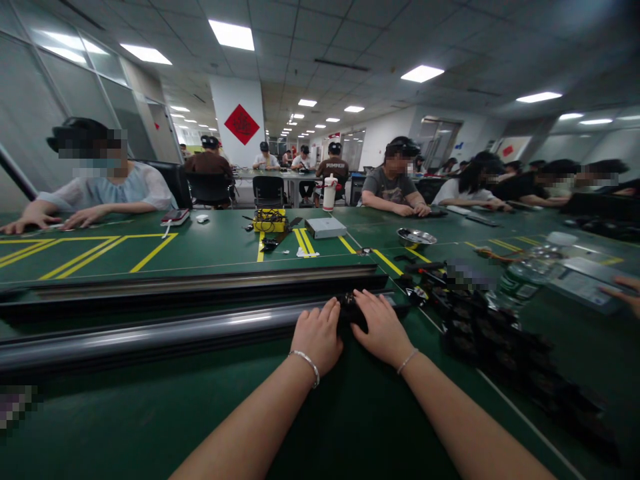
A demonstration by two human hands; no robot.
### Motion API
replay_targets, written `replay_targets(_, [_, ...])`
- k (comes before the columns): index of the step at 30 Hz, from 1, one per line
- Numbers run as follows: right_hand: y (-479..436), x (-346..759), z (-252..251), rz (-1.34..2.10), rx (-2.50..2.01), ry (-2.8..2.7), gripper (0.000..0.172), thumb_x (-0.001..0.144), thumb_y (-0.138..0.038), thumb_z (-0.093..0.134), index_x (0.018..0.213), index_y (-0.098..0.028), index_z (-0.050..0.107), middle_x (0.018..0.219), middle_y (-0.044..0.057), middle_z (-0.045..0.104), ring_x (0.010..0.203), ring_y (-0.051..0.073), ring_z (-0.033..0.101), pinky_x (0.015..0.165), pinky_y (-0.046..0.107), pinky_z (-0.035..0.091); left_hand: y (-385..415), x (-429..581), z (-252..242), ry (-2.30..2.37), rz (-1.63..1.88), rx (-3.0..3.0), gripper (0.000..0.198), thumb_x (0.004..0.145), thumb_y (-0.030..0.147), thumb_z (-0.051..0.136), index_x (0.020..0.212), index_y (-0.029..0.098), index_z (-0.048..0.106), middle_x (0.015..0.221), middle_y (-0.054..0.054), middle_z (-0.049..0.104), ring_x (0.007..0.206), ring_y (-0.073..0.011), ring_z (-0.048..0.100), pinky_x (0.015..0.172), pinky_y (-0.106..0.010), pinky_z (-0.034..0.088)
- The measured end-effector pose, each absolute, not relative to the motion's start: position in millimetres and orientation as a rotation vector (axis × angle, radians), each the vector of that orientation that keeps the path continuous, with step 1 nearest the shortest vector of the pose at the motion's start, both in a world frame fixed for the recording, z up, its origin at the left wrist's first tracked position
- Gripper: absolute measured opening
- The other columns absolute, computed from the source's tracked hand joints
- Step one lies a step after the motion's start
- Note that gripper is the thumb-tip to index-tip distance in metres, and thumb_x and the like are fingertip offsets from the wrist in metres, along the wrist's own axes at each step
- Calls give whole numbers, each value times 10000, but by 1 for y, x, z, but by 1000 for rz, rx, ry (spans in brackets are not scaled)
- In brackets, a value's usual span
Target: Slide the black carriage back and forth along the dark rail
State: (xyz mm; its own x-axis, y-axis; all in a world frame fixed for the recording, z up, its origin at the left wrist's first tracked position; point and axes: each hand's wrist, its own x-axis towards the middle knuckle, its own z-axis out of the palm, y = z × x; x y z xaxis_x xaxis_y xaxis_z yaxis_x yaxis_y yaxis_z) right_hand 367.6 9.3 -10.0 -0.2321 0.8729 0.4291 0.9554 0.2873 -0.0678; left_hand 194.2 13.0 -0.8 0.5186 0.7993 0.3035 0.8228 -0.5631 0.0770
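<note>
My left hand (319, 335) lies over the right end of a long, glossy dark rail (165, 333), its fingers together and curled against a small black part (347, 304). On the other side of that part is my right hand (383, 328), fingers bent over it and over the rail's end. Both hands grip the black part between them; its details are dark and partly covered by my fingers. Behind this rail, nearly parallel to it, lies a second long black channel-shaped rail (210, 285).
Right of my hands is a dark row of black parts (500, 353), with a clear plastic bottle (525, 277) behind. Farther back are a metal bowl (417, 236), a grey box (326, 228) and a yellow bin with cables (270, 221). Other people sit around the green table (150, 413).
</note>
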Motion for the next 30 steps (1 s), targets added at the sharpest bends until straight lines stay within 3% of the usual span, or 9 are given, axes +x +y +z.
replay_targets(30, [11,369,-7,-294,-1663,-2203,519,748,-296,462,1239,-126,450,1316,90,440,1241,232,337,1017,418,249,16,191,-1,-1352,-484,-2714,565,731,291,463,1282,207,369,1393,-14,356,1012,-218,482,842,-383,354])
